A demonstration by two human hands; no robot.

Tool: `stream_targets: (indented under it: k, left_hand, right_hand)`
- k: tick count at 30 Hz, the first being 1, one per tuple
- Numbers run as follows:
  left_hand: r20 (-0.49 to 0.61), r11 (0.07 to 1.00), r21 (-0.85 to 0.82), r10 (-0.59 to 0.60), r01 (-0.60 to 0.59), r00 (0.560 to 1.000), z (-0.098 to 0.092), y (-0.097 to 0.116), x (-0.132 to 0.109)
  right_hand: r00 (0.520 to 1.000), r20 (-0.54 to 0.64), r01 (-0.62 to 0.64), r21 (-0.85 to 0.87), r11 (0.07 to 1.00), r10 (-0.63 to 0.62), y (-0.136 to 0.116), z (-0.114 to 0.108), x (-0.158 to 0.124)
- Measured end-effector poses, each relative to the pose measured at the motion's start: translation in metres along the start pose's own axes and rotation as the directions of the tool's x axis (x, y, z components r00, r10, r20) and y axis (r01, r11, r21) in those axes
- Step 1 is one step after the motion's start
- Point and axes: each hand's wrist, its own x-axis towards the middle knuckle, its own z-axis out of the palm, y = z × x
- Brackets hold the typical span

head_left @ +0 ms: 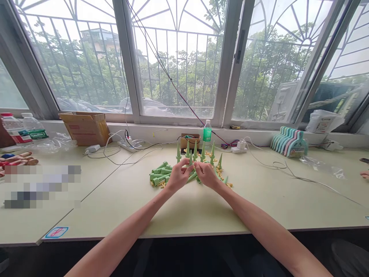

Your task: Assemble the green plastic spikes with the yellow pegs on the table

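Note:
My left hand (180,176) pinches a green plastic spike (190,159) with its tip pointing up. Close beside it, my right hand (205,174) has its fingers drawn together at the same spike; what lies between them is hidden. Behind the hands, several similar green spikes (202,152) stand upright in a row. A pile of green tubular pieces (160,175) lies to the left of my left hand. Small yellow pieces (229,185) are scattered around and under the green parts, partly covered by my hands.
Behind the spikes stand a small open cardboard box (190,141) and a green-labelled bottle (207,132). Power strips (129,144) and white cables cross the table (115,207). Pastel hangers (290,142) stand at right; a larger carton (85,129) and bottles (34,129) are at left.

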Motion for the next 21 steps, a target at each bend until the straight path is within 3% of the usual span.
stream_targets:
  k: [6, 11, 18, 21]
  left_hand:
    - [0.045, 1.000, -0.012, 0.018, -0.018, 0.999, 0.001, 0.001, -0.003]
    - [0.034, 0.998, -0.024, -0.053, 0.054, 0.998, 0.001, 0.007, -0.004]
    - [-0.118, 0.992, 0.065, -0.099, 0.107, 0.988, -0.001, 0.010, -0.001]
    - [-0.090, 0.989, 0.020, -0.147, 0.150, 0.985, 0.000, 0.010, 0.000]
  right_hand:
    - [0.999, -0.043, -0.034, -0.011, 0.999, 0.034, 0.004, 0.003, 0.001]
    - [0.997, -0.070, -0.023, -0.003, 1.000, 0.023, 0.003, 0.002, 0.002]
    - [0.989, -0.137, -0.051, 0.047, 0.998, 0.057, 0.003, -0.001, 0.002]
    - [0.992, -0.121, -0.036, 0.043, 0.998, 0.041, 0.002, -0.002, 0.001]
